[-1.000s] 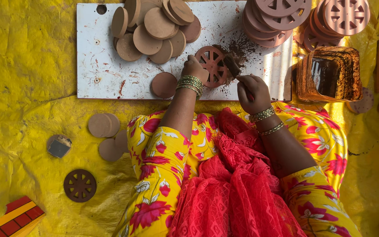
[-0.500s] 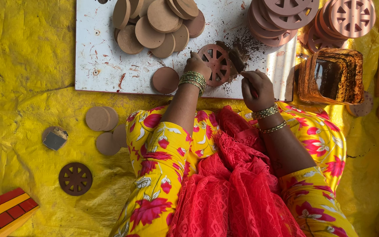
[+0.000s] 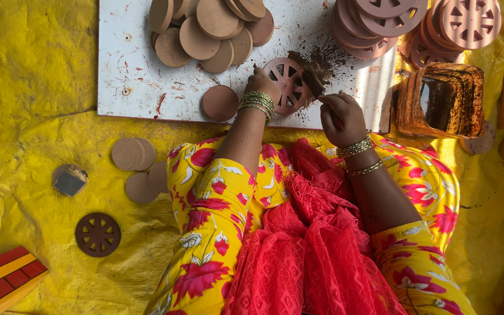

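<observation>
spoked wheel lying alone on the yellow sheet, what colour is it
Dark brown wheel, seen in the head view.

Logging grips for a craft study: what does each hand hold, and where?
Left hand steadies the spoked wheel at its left rim; right hand grips a brush by its handle.

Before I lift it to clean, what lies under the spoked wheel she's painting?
The spoked wheel lies flat on the white board; board shows through its slots, dark paint smears beside it. Anything beneath its solid parts is covered.

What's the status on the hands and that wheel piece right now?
Left hand steadies the spoked wheel on the white board. Right hand holds a brush to its edge. Plain discs stacked beyond, clear.
</observation>
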